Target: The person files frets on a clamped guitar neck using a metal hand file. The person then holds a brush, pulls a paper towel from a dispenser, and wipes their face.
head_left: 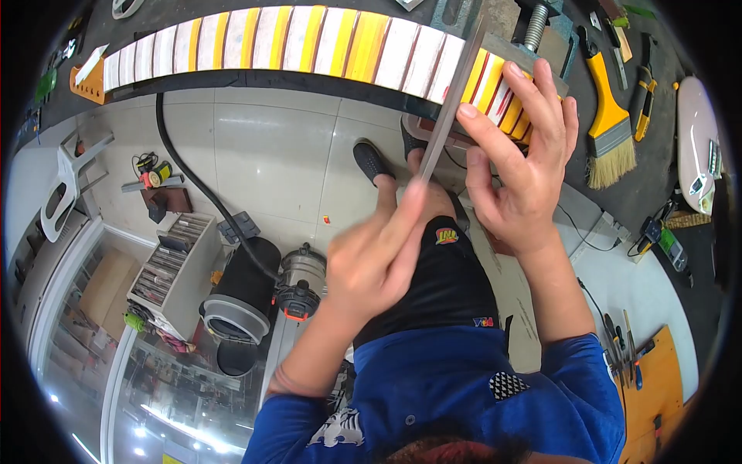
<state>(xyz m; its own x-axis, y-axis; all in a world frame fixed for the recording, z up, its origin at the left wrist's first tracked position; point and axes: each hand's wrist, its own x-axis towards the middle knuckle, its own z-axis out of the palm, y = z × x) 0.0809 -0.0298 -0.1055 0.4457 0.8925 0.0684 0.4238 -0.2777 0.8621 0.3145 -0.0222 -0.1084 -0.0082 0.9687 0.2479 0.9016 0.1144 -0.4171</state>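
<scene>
A long curved piece (294, 42) with white, yellow and dark stripes runs across the top, its right end near a vise (541, 23). My left hand (371, 255), slightly blurred, is closed round the lower end of a long thin grey metal tool, file-like (448, 124). The tool lies tilted across the striped piece near its right end. My right hand (522, 155) is spread at that end, its index fingertip beside the tool and other fingertips on or close to the yellow stripes. Its thumb is bent below the piece.
A yellow brush (607, 100) and a yellow-black cutter (643, 100) lie on the dark bench at right. Below are a black hose (185, 162), a black bin (243, 290), a small machine (301, 274) and a box of flat packs (170, 259).
</scene>
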